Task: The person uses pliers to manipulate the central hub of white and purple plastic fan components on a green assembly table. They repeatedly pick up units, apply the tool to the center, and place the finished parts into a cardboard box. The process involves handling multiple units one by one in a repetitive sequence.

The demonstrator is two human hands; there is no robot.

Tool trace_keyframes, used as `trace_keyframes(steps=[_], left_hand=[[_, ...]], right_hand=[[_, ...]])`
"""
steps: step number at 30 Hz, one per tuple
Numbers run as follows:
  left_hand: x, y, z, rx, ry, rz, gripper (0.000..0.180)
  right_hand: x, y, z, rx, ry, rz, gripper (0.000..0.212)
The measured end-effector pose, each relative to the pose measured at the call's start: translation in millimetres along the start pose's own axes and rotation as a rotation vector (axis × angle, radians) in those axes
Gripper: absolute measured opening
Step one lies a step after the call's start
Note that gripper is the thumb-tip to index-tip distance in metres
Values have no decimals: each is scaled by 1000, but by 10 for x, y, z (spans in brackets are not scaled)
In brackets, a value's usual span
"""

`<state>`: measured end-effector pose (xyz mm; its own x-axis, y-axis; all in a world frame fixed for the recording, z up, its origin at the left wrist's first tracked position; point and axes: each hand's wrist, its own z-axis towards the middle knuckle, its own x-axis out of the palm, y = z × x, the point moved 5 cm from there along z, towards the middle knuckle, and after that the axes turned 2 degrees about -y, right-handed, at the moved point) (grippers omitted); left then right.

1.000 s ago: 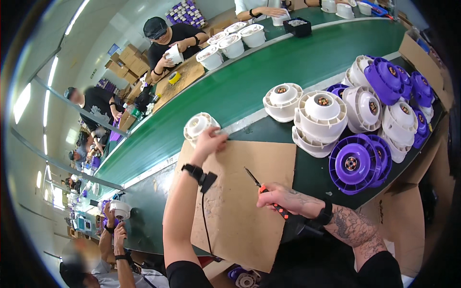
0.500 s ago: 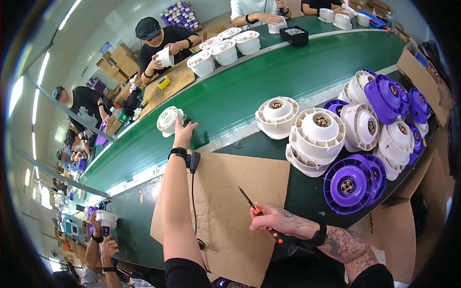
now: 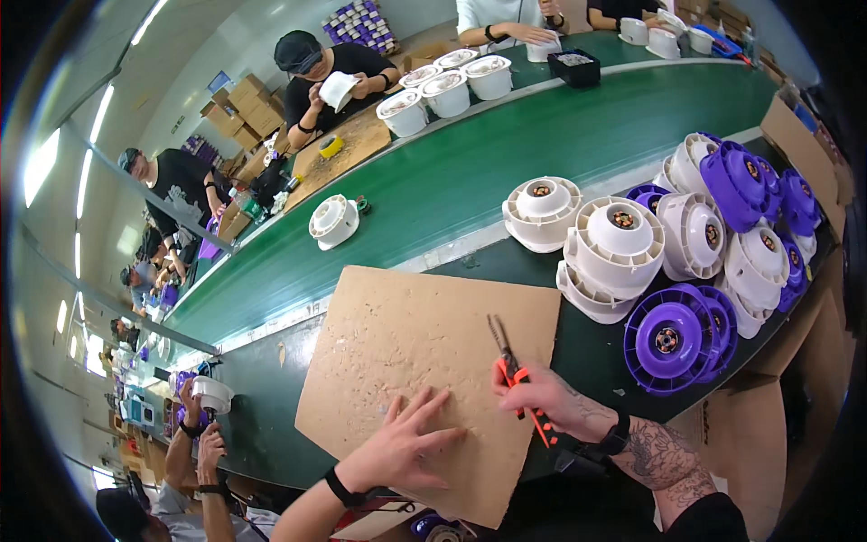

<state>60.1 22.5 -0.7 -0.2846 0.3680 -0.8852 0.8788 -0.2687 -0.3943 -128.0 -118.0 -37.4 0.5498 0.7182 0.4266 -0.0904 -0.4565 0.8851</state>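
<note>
My left hand [image 3: 411,443] lies with fingers spread over the lower part of a worn cardboard sheet [image 3: 406,325] and holds nothing. At the sheet's right side, my right hand [image 3: 551,397] is closed around the red and black handles of long-nose pliers [image 3: 508,354]. Their dark jaws point up and away over the cardboard. Beyond the sheet, a round white motor housing [image 3: 332,222] sits on the green conveyor belt [image 3: 433,190]. A small copper-and-green coil part [image 3: 363,206] rests beside it. Neither hand touches these two.
White housings [image 3: 619,239] and purple finned ones [image 3: 666,339] are piled at the right, by an open cardboard box [image 3: 741,434]. Across the belt, a person [image 3: 330,81] handles a white part near several white tubs [image 3: 442,90]. Another person's hands [image 3: 203,425] work at lower left.
My left hand has let go of the white housing on the belt and come back to the cardboard. The pliers have turned in my right hand, showing their jaws more broadly.
</note>
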Motion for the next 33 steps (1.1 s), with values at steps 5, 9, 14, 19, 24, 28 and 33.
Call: trace_keyframes(steps=[5,9,14,19,24,28,33], left_hand=[[215,159,-50,-178,-206,41,80],[85,170,-57,-208,-515,-14,70],[231,-288,-923,8,-405,-877,35],[2155,-392,-2349,-432,-240,-1508,21],[5944,-446,-3659,-1517,-697,-1258,29],[7868,-1246,-3331,-1892,-680,-1841,30],[8577,-1170,-2703,-1655,-434,-1686,29]], right_hand=[[115,49,3,-61,30,293,28],[178,-149,82,15,76,503,39],[80,-165,95,28,50,380,43],[194,-232,60,-28,39,210,50],[269,-291,164,-31,124,27,49],[196,-329,289,26,118,-19,39],[227,-328,295,67,195,83,37]])
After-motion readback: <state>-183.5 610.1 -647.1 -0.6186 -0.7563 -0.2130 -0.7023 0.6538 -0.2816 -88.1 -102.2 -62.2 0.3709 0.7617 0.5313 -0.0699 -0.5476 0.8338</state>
